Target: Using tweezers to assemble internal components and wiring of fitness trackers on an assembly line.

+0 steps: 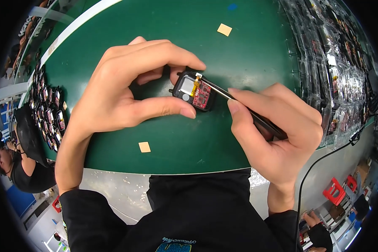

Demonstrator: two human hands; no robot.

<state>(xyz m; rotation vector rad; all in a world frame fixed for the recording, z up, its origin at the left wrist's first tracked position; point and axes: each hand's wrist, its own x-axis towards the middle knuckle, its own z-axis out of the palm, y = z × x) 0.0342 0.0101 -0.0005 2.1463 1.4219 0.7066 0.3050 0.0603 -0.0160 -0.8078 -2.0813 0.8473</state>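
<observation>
Device [193,92], open-faced, under tweezers [219,89]

Item one: the small black device, between the fingers of the left hand [113,90], thumb by its lower edge, over the middle of the green table [222,149]. Contents: silver cell [188,87], red board [203,95], yellow ribbon [195,87] with white end.

Item two: the tweezers, pinched in the fingers of the right hand [281,119], tips near that white end.

Condition, by my judgement: part-way. Cell and board already lie in the case; the ribbon seems the step in hand; whether it is joined, I cannot tell. Cover not yet on.
</observation>
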